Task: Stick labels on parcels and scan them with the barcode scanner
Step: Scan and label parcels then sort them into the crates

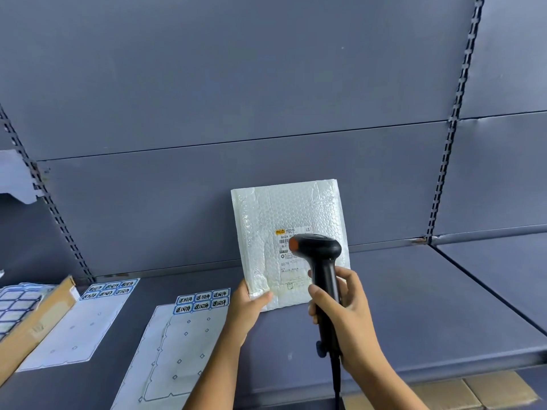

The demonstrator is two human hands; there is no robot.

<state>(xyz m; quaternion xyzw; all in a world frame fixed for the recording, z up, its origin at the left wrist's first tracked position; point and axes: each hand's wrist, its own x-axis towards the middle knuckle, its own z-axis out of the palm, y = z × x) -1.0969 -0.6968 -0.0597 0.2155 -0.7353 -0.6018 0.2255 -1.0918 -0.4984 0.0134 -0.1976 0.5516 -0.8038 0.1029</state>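
Right hand (346,309) grips barcode scanner (319,250); left hand (247,306) pinches bubble mailer (266,226) by lower-left corner, judged light, floppy, slick.

**Two bare hands, two bare forearms**

The left hand (245,306) and the right hand (346,309) are uncovered, with skin showing from fingertips to wrist. Behind each hand comes a slim forearm, the left forearm (219,371) and the right forearm (384,380), both bare along their whole visible length. The thumbnail on each hand looks short and plain, though the picture is too soft there to be sure.
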